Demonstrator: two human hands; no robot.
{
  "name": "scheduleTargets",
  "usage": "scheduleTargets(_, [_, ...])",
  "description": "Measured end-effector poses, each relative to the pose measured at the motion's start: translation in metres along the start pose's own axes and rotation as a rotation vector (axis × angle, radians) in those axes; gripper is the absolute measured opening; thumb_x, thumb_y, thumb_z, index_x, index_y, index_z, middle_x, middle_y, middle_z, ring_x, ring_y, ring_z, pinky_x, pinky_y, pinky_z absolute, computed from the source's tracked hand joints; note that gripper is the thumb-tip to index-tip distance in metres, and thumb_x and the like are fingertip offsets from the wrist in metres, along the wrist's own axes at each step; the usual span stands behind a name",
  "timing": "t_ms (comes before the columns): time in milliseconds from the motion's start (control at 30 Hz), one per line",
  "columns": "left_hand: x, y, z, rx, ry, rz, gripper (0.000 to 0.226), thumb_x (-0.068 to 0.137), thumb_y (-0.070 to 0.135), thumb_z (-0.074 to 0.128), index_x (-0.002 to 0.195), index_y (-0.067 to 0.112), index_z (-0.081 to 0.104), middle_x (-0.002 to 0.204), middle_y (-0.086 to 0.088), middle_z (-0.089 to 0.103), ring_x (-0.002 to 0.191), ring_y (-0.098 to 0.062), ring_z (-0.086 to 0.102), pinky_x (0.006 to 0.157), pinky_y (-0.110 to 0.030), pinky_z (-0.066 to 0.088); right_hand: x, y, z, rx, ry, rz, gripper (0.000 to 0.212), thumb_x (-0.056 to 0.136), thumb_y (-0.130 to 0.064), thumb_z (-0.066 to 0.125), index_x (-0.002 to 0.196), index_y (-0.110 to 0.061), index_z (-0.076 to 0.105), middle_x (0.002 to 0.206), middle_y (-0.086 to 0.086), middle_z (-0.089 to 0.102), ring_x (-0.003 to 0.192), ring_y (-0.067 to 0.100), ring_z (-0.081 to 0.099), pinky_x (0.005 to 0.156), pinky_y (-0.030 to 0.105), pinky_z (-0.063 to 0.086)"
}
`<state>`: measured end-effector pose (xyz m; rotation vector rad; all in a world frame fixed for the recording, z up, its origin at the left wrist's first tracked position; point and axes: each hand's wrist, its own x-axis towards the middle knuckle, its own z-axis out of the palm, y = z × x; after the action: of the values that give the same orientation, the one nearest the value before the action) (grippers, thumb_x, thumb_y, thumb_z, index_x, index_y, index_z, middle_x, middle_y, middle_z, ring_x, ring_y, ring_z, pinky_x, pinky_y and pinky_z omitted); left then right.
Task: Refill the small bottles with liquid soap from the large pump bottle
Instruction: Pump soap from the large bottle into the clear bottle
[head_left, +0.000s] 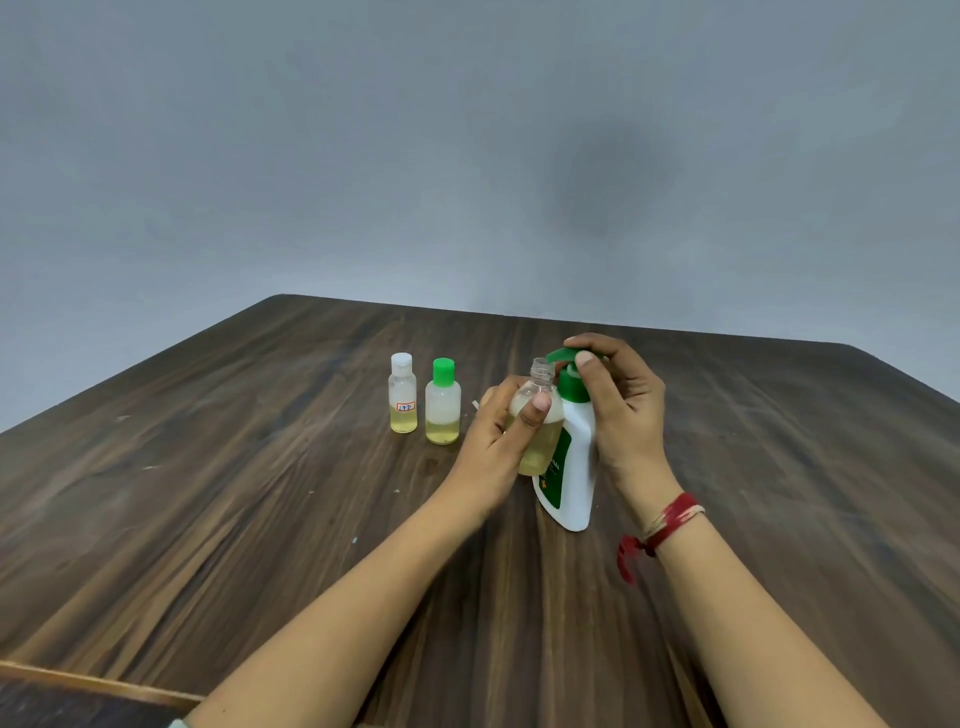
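Grey wall behind, dark wood-grain worktop (260, 519) in front: a person stands mid-refill. The left hand (493, 441) holds an uncapped small bottle (540, 379), fingers wrapped round its body and thumb across the front, with its open neck raised just beside the spout of the large pump bottle (576, 467). That white bottle stands upright on the worktop. The right hand (623, 415) is curled over its green pump head (563, 358), fingertips on top and thumb at the front.

The held bottle already shows yellowish soap well up its body. Two other small bottles, one white-capped (402, 395) and one green-capped (443, 405), stand side by side to the left, each only about a third full and closed.

The step in hand appears to be pumping soap into the first small bottle. The next press calls for the neck to sit squarely under the spout. Whether it does is hard to tell from this angle, and a miss would likely send soap down the bottle's side.
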<state>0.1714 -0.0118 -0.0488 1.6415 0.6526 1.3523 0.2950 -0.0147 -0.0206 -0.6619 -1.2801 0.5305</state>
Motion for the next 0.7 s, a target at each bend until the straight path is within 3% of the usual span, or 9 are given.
scheduleTargets(167, [0.0004, 0.0003, 0.0005, 0.004, 0.017, 0.013, 0.034, 0.078, 0.072, 0.052, 0.091, 0.042, 0.062, 0.095, 0.006, 0.062, 0.098, -0.019, 0.054, 0.083, -0.030, 0.043, -0.0002, -0.0015, -0.0005, 0.024, 0.006, 0.023, 0.016, 0.091, -0.017, 0.055, 0.101, -0.014, 0.067, 0.099, 0.013, 0.070, 0.087, 0.015, 0.067, 0.074, 0.022, 0.053])
scheduleTargets(300, [0.0012, 0.0002, 0.0008, 0.019, 0.020, 0.010, 0.031, 0.078, 0.072, 0.051, 0.091, 0.046, 0.062, 0.097, 0.003, 0.062, 0.104, -0.030, 0.055, 0.088, -0.038, 0.046, 0.0005, -0.0028, 0.0000, 0.025, -0.003, 0.004, 0.014, 0.090, -0.014, 0.055, 0.099, -0.012, 0.067, 0.095, 0.008, 0.071, 0.086, 0.014, 0.068, 0.074, 0.022, 0.053])
scheduleTargets(467, [0.0012, -0.0005, 0.0003, 0.000, 0.010, 0.009, 0.041, 0.073, 0.080, 0.052, 0.092, 0.046, 0.062, 0.097, 0.005, 0.062, 0.100, -0.021, 0.054, 0.085, -0.033, 0.046, 0.0003, -0.0042, -0.0001, 0.019, -0.018, -0.012, 0.014, 0.088, -0.010, 0.053, 0.093, -0.014, 0.066, 0.083, -0.014, 0.072, 0.081, 0.004, 0.067, 0.071, 0.017, 0.051])
scheduleTargets(700, [-0.0006, -0.0001, 0.0001, -0.007, 0.002, 0.007, 0.050, 0.073, 0.078, 0.053, 0.097, 0.035, 0.061, 0.096, 0.006, 0.061, 0.097, -0.014, 0.054, 0.080, -0.026, 0.043, -0.0013, -0.0006, -0.0010, 0.022, -0.006, 0.005, 0.012, 0.091, -0.019, 0.059, 0.099, -0.016, 0.067, 0.094, 0.000, 0.071, 0.088, 0.014, 0.068, 0.074, 0.022, 0.054])
